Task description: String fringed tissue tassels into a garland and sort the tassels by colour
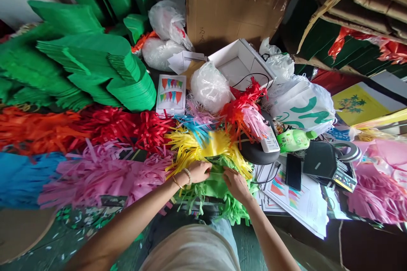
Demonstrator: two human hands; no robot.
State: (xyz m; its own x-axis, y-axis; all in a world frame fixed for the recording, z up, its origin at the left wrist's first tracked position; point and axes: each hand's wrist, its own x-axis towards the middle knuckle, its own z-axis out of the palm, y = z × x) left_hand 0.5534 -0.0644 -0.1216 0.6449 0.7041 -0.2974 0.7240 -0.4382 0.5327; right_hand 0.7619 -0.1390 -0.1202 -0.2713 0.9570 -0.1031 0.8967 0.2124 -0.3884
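Observation:
My left hand (197, 172) and my right hand (234, 183) are both pinched on a green fringed paper tassel sheet (216, 190) that lies in front of me. Just beyond it lies a yellow fringed tassel (203, 146), touching my fingertips. A bracelet sits on my left wrist. Blue, pink and red tassels (244, 110) lie further back in the pile.
Rows of orange, red, pink and blue tassels (95, 152) spread out at the left, with stacks of green paper (95, 63) behind. A white box (238, 63), plastic bags, a phone (293, 171), a green bottle (294, 140) and printed sheets lie at the right. Cardboard stands at the back.

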